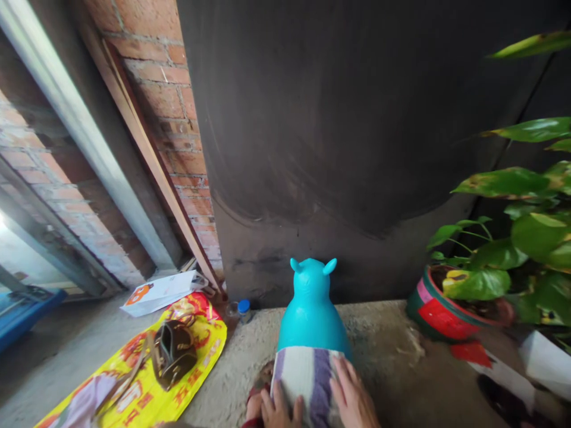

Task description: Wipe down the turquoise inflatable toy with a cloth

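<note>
My left hand (279,410) and right hand (354,398) lie flat, fingers spread and gripping nothing, on the white-and-purple striped knitted cloth (307,380). That cloth drapes the back of the turquoise inflatable animal toy (311,309), which stands on the rough concrete floor (383,356) facing the dark wall (339,119). The cloth sits smoothed over the rear; head and ears remain bare. A brown leather bag (173,351) rests on a yellow printed sheet (134,386) to my left, a red-and-green potted plant (446,309) to my right.

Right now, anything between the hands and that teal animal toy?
Only the striped cloth. Left hand and right hand both press on the cloth draped over the teal toy; neither touches the toy's bare surface.
</note>
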The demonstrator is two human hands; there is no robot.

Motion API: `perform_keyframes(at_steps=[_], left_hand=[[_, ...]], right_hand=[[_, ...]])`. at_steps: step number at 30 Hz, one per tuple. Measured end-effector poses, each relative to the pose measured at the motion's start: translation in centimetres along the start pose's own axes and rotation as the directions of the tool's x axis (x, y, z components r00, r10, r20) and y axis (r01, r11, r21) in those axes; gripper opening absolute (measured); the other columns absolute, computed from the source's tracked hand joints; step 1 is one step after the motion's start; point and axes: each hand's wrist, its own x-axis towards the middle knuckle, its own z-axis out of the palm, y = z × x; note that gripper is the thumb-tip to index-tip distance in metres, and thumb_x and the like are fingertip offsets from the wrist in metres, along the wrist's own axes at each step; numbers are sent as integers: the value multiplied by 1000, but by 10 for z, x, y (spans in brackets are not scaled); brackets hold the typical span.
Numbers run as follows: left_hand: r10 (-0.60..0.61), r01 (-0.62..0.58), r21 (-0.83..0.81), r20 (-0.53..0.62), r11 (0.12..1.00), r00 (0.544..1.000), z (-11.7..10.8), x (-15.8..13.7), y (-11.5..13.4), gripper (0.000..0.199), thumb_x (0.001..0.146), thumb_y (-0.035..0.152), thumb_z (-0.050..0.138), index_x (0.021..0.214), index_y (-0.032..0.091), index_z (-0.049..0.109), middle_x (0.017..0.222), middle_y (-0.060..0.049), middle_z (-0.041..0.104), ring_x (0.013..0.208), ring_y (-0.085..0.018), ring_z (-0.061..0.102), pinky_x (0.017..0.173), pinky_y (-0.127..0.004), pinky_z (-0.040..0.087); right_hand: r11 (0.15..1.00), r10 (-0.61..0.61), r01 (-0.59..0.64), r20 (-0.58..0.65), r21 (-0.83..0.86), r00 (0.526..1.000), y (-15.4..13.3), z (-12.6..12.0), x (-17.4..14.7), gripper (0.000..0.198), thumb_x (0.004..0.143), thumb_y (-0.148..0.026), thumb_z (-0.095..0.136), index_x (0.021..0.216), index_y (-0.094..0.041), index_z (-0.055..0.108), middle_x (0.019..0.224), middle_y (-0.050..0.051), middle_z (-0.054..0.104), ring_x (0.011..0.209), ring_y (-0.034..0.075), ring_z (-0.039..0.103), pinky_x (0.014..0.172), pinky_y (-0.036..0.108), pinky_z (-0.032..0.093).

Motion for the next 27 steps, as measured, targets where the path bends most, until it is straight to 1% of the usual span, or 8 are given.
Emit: perform_keyframes(at_steps=[3, 6, 8, 11, 13, 16, 19, 27], left_hand=[[92, -98, 97, 61, 990, 994, -19, 9, 10, 71, 80, 24, 45, 146, 10, 24, 156, -20, 26, 143, -32, 27, 108, -49, 40], [295, -308, 58, 162, 950, 942, -45, 17, 23, 79, 71, 10, 44, 146, 7, 22, 157, -15, 22, 145, -23, 20, 116, -37, 32], [435, -444, 8, 182, 896, 882, -61, 19, 33, 77, 71, 10, 42, 146, 6, 24, 157, -10, 24, 146, -19, 18, 120, -33, 24], [604, -610, -22, 167, 792, 779, -78, 18, 44, 73, 73, 11, 41, 144, 13, 31, 155, -3, 31, 145, -17, 21, 122, -36, 17], [662, -670, -37, 198, 742, 723, -83, 17, 46, 65, 77, 13, 39, 142, 21, 38, 149, 0, 42, 140, -16, 33, 122, -39, 20], [686, -695, -73, 263, 715, 678, -83, 18, 44, 54, 79, 16, 41, 130, 30, 54, 135, 3, 59, 129, -14, 49, 120, -38, 24], [665, -670, -86, 266, 737, 698, -83, 22, 38, 53, 72, 12, 46, 118, 32, 63, 124, 4, 67, 123, -16, 55, 118, -37, 29], [601, -597, -78, 74, 799, 796, -103, 31, 22, 46, 78, 12, 39, 112, 28, 64, 114, -1, 69, 104, -12, 65, 92, -22, 49]], right_hand=[[984, 176, -168, -195, 54, 965, 0, -3, 34, 64, 96, -50, 12, 121, -19, 63, 121, 16, 63, 104, 28, 64, 82, 38, 55], [981, 189, -171, -228, 97, 955, -11, -1, 47, 71, 96, -54, 7, 92, -21, 69, 94, 15, 67, 81, 25, 66, 69, 35, 54], [985, 143, -118, -211, 129, 967, -22, -7, 43, 67, 97, -54, 10, 75, -23, 65, 80, 9, 64, 73, 20, 64, 67, 30, 51], [958, -25, 65, -142, 279, 990, -36, -28, 33, 56, 99, -51, 17, 72, -24, 57, 75, 2, 60, 71, 12, 60, 68, 20, 48], [912, -117, 157, -126, 380, 985, -39, -47, 28, 47, 100, -47, 23, 74, -23, 54, 74, -1, 58, 68, 9, 59, 66, 16, 45], [897, -124, 173, -146, 407, 982, -35, -73, 22, 37, 100, -42, 32, 74, -23, 52, 68, -4, 56, 61, 7, 57, 62, 13, 42], [892, -86, 142, -148, 428, 985, -28, -92, 21, 31, 98, -39, 38, 75, -23, 53, 66, -5, 55, 60, 7, 56, 61, 12, 41], [848, 38, 62, -178, 527, 983, -27, -113, 50, 33, 96, -45, 39, 78, -24, 55, 69, -3, 58, 63, 11, 57, 62, 18, 46]])
